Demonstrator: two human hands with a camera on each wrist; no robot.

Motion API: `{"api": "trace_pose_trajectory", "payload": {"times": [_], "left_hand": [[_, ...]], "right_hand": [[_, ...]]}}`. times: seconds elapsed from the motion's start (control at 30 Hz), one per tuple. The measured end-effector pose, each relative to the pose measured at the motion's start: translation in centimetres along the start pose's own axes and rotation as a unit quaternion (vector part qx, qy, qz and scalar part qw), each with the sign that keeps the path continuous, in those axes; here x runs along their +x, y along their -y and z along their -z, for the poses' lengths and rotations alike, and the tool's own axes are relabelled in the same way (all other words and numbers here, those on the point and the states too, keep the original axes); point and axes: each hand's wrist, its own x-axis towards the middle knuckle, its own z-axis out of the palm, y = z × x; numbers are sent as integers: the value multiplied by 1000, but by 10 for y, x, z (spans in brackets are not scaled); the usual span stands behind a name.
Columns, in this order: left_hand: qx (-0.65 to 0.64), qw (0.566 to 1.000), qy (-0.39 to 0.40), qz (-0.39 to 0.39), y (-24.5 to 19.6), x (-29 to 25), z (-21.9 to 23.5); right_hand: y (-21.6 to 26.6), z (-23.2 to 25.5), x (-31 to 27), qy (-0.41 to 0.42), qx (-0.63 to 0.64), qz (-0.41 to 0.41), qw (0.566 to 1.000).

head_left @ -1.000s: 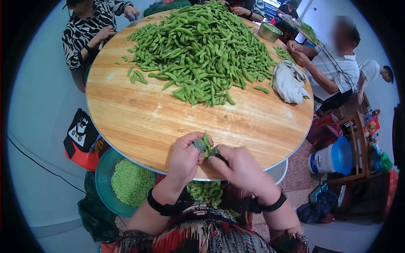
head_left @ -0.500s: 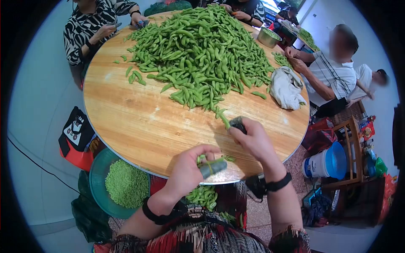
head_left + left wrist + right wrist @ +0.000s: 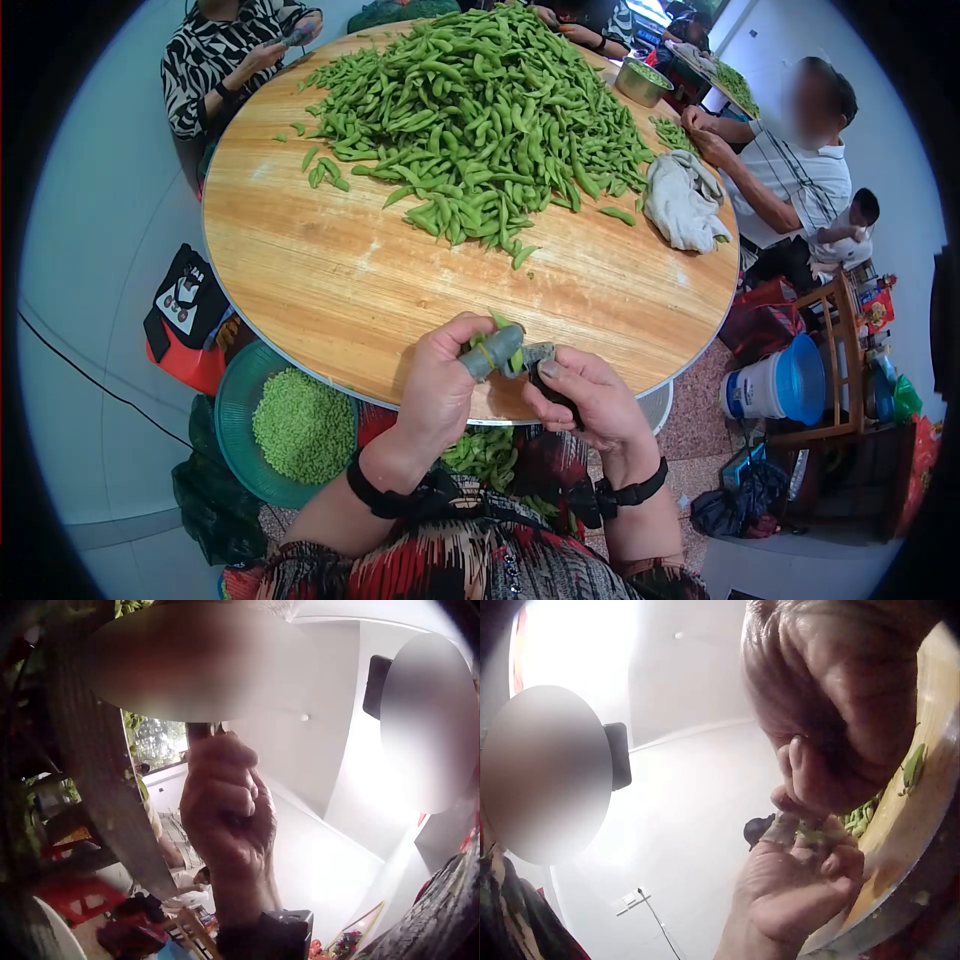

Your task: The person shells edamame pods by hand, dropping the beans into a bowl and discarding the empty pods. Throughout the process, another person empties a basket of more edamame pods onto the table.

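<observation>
The left hand (image 3: 437, 378) grips a pod (image 3: 516, 360); the right hand (image 3: 600, 398) curls just right of it, its grip unclear.

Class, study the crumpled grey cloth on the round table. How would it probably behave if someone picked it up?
The cloth would probably sag and change shape, since it lies in soft, loose folds. Being bunched rather than round, it seems unlikely to roll. It might drag the green bit at its lower corner.

A round wooden table (image 3: 330, 270) carries heaped green pods (image 3: 490, 120), a metal bowl (image 3: 641, 84) and a crumpled pale cloth (image 3: 684, 203).
</observation>
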Motion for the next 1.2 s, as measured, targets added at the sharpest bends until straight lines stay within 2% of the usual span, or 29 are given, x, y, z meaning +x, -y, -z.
{"api": "trace_pose_trajectory", "payload": {"times": [0.13, 0.2, 0.23, 0.3, 0.33, 0.37, 0.4, 0.43, 0.47, 0.5, 0.53, 0.57, 0.63, 0.67, 0.73, 0.77, 0.8, 0.83, 0.87, 0.9, 0.93, 0.97, 1.0, 1.03, 1.07, 1.1, 1.13, 1.17, 1.2], "left_hand": [[91, 994, -3, -61, 5, 0, 2], [120, 985, 96, -80, -1, 2, 5], [120, 985, 95, -80, -4, 1, 4], [-47, 985, 150, 66, -11, -2, 1], [-48, 985, 150, 66, -10, -2, 1], [-17, 991, 116, 66, -8, -4, -1], [13, 994, 82, 67, -6, -5, -3], [11, 994, 81, 66, -4, -6, -6], [125, 991, 51, -5, -2, -6, -10], [238, 968, 19, -76, -1, -7, -12], [237, 968, 18, -77, -1, -6, -11], [237, 968, 25, -76, -2, -6, -11], [237, 968, 32, -74, -4, -5, -9], [241, 967, 50, -71, -7, -5, -8], [245, 965, 68, -69, -10, -4, -8], [229, 969, 72, -56, -11, -3, -8], [214, 973, 77, -43, -12, -3, -7], [214, 973, 77, -43, -13, -2, -8], [219, 972, 86, -17, -15, -2, -8], [225, 970, 95, 9, -16, -1, -8], [225, 969, 97, 7, -16, -1, -8], [312, 944, 104, -36, -18, -1, -7], [396, 908, 110, -82, -19, -1, -6], [397, 906, 115, -87, -21, -1, -4], [309, 941, 137, -36, -23, -1, -1], [218, 963, 157, 17, -25, -1, 3], [146, 975, 161, 41, -26, -2, 7], [148, 974, 164, 40, -25, -3, 11], [44, 979, 189, 68, -25, -3, 16]], "right_hand": [[-3, 0, 0, 5, -3, 11, 1000], [-6, -2, -2, -4, 9, 10, 1000], [-7, -3, -2, -12, 22, 8, 1000], [-5, -5, -4, -2, 49, -9, 999], [-4, -6, -4, 7, 76, -23, 997], [-5, -8, -4, 7, 76, -23, 997], [-6, -12, -3, -39, -11, 20, 999], [-8, -15, -2, -84, -99, 64, 989], [-12, -13, 0, -83, -102, 63, 989], [-19, -9, 4, -133, -235, 141, 952], [-22, -7, 7, -178, -362, 217, 889], [-21, -6, 8, -177, -364, 218, 888], [-18, -5, 8, -157, -214, 131, 955], [-16, -3, 7, -156, -215, 131, 955], [-12, 4, 5, -96, -55, 53, 992], [-12, 4, 6, -96, -55, 53, 992], [-12, 4, 8, -128, -184, 102, 969], [-11, 3, 9, -159, -307, 149, 926], [-8, -1, 8, -159, -307, 148, 927], [0, -10, 6, -214, -466, 235, 826], [6, -15, 5, -261, -604, 312, 685], [7, -12, 6, -264, -604, 315, 683], [6, -6, 7, -202, -641, 305, 675], [7, -4, 8, -139, -675, 292, 663], [11, -6, 6, -127, -648, 284, 695], [13, -6, 4, -131, -649, 289, 691], [14, -7, 3, -108, -603, 291, 735], [12, -7, 1, -85, -554, 291, 775], [4, -6, 3, -60, -479, 318, 816]]}}
